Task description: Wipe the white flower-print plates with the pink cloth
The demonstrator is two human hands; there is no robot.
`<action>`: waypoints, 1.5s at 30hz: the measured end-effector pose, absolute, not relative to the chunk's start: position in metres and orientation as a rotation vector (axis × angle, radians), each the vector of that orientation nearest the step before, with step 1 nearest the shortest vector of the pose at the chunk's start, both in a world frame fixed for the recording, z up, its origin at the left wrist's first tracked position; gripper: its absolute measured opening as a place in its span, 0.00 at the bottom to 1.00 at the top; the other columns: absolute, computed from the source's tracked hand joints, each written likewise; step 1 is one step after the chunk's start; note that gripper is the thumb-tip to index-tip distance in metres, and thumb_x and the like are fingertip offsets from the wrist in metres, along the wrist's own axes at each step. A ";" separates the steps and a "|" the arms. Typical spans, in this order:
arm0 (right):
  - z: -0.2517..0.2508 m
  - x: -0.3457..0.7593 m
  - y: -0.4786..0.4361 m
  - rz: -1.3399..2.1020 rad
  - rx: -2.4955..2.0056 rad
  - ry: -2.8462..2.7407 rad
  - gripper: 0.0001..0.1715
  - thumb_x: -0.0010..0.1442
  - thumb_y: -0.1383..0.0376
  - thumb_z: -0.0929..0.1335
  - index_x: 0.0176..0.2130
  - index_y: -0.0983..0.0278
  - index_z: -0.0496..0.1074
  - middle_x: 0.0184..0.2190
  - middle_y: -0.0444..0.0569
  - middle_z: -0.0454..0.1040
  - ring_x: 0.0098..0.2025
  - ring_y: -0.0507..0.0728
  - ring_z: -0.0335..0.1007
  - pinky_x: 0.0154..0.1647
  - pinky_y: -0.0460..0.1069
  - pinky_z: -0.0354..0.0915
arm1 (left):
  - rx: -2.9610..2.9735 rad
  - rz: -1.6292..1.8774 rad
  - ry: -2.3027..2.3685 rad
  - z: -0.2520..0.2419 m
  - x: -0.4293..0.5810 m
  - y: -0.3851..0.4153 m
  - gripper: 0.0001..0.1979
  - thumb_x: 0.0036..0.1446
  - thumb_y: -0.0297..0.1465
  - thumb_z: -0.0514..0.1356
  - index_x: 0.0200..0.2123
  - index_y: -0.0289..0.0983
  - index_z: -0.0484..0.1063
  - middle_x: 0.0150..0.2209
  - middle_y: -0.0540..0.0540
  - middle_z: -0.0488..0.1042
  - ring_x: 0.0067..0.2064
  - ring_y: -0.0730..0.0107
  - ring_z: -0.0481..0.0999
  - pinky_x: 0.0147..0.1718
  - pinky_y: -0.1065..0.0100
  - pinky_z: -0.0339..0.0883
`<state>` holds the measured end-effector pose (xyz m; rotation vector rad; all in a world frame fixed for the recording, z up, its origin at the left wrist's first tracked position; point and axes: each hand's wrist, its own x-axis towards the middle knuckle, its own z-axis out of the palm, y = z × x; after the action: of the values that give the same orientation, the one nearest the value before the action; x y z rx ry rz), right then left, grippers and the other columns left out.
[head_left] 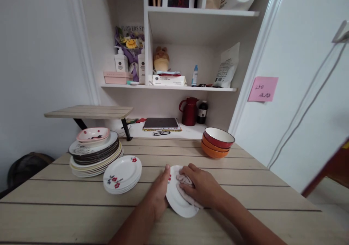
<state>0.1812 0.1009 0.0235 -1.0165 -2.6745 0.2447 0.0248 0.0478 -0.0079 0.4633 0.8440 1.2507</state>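
Observation:
A white plate [178,200] with red flowers is tilted up above the table in front of me. My left hand [160,192] grips it by the left edge, thumb up along the rim and the other fingers hidden behind. Bunched in my right hand [203,185] is a pale pinkish cloth [186,181], pressed against the plate's face. To the left lies a short stack of flowered plates [124,173] of the same kind.
Farther left is a taller stack of plates [95,161] topped by pink-dotted bowls [93,135], beside a small raised stand [89,111]. Stacked bowls [216,143], red and orange, stand at back right. Behind are a laptop [160,123], glasses [161,133] and a red jug [189,112].

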 end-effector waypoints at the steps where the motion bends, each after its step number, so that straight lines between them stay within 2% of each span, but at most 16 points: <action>1: 0.026 0.183 0.100 0.248 -1.021 -2.711 0.14 0.58 0.60 0.65 0.44 0.61 0.67 0.40 0.50 0.71 0.36 0.57 0.68 0.34 0.49 0.55 | 0.471 1.244 0.854 -0.007 0.025 0.047 0.26 0.58 0.48 0.55 0.50 0.34 0.70 0.38 0.39 0.80 0.38 0.59 0.80 0.39 0.62 0.69; 4: 0.030 0.184 0.090 0.264 -0.968 -2.796 0.11 0.56 0.58 0.66 0.39 0.61 0.67 0.35 0.47 0.73 0.34 0.56 0.68 0.31 0.48 0.52 | 0.508 1.265 0.872 -0.005 0.025 0.045 0.25 0.57 0.48 0.57 0.48 0.34 0.71 0.37 0.40 0.80 0.39 0.59 0.79 0.39 0.63 0.69; 6: 0.030 0.180 0.083 0.288 -0.898 -2.818 0.11 0.55 0.58 0.67 0.38 0.61 0.67 0.36 0.46 0.73 0.34 0.55 0.68 0.31 0.48 0.52 | 0.520 1.294 0.879 -0.005 0.025 0.044 0.25 0.56 0.47 0.58 0.47 0.33 0.71 0.37 0.40 0.80 0.39 0.59 0.79 0.39 0.64 0.69; 10: 0.025 0.170 0.078 0.335 -0.723 -2.741 0.16 0.57 0.59 0.67 0.45 0.59 0.67 0.42 0.47 0.71 0.41 0.57 0.67 0.39 0.49 0.57 | 0.493 1.319 0.894 -0.008 0.024 0.046 0.25 0.54 0.47 0.60 0.47 0.33 0.71 0.36 0.41 0.80 0.38 0.60 0.79 0.37 0.65 0.69; 14: 0.021 0.169 0.092 0.238 -0.792 -2.622 0.17 0.60 0.61 0.65 0.49 0.58 0.67 0.45 0.50 0.69 0.46 0.59 0.66 0.44 0.51 0.58 | 0.486 1.310 0.885 -0.009 0.025 0.049 0.26 0.56 0.48 0.58 0.49 0.34 0.70 0.36 0.40 0.80 0.37 0.61 0.79 0.38 0.65 0.68; 19: 0.026 0.186 0.102 0.202 -1.077 -2.668 0.16 0.59 0.60 0.64 0.47 0.60 0.67 0.42 0.51 0.70 0.38 0.58 0.68 0.35 0.50 0.57 | 0.505 1.240 0.880 -0.004 0.026 0.045 0.27 0.56 0.49 0.56 0.50 0.34 0.70 0.37 0.39 0.80 0.38 0.59 0.80 0.38 0.63 0.69; 24: 0.033 0.194 0.087 0.302 -0.934 -2.904 0.11 0.52 0.59 0.68 0.37 0.59 0.68 0.35 0.47 0.73 0.35 0.58 0.68 0.31 0.48 0.53 | 0.522 1.268 0.896 -0.004 0.025 0.042 0.27 0.55 0.49 0.58 0.49 0.34 0.71 0.36 0.41 0.80 0.37 0.60 0.80 0.38 0.65 0.69; 29: 0.027 0.175 0.078 0.402 -0.768 -2.769 0.16 0.54 0.61 0.68 0.44 0.58 0.68 0.43 0.46 0.71 0.41 0.57 0.68 0.38 0.49 0.58 | 0.503 1.320 0.926 -0.007 0.024 0.045 0.26 0.54 0.47 0.60 0.48 0.33 0.71 0.35 0.41 0.80 0.37 0.60 0.79 0.37 0.65 0.68; 34: 0.019 0.170 0.096 0.249 -0.858 -2.590 0.17 0.59 0.62 0.66 0.49 0.57 0.67 0.45 0.49 0.68 0.45 0.58 0.66 0.45 0.51 0.59 | 0.495 1.295 0.916 -0.007 0.026 0.046 0.26 0.56 0.48 0.58 0.50 0.34 0.70 0.37 0.40 0.80 0.37 0.60 0.79 0.38 0.64 0.68; 40: 0.026 0.192 0.107 0.248 -1.060 -2.665 0.16 0.57 0.62 0.65 0.46 0.60 0.67 0.42 0.49 0.70 0.36 0.57 0.68 0.35 0.49 0.57 | 0.533 1.252 0.919 -0.004 0.026 0.043 0.27 0.56 0.49 0.57 0.50 0.34 0.70 0.37 0.40 0.80 0.38 0.59 0.79 0.39 0.64 0.68; 45: 0.032 0.189 0.090 0.383 -0.783 -2.848 0.15 0.50 0.61 0.70 0.40 0.57 0.67 0.39 0.43 0.72 0.37 0.56 0.68 0.34 0.48 0.55 | 0.545 1.283 0.929 -0.007 0.025 0.043 0.27 0.54 0.49 0.59 0.47 0.33 0.71 0.36 0.40 0.80 0.38 0.59 0.79 0.39 0.64 0.68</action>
<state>0.1891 0.0901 0.0318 -0.7827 -2.8481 0.3829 0.0253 0.0430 -0.0065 0.5450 0.9292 1.2826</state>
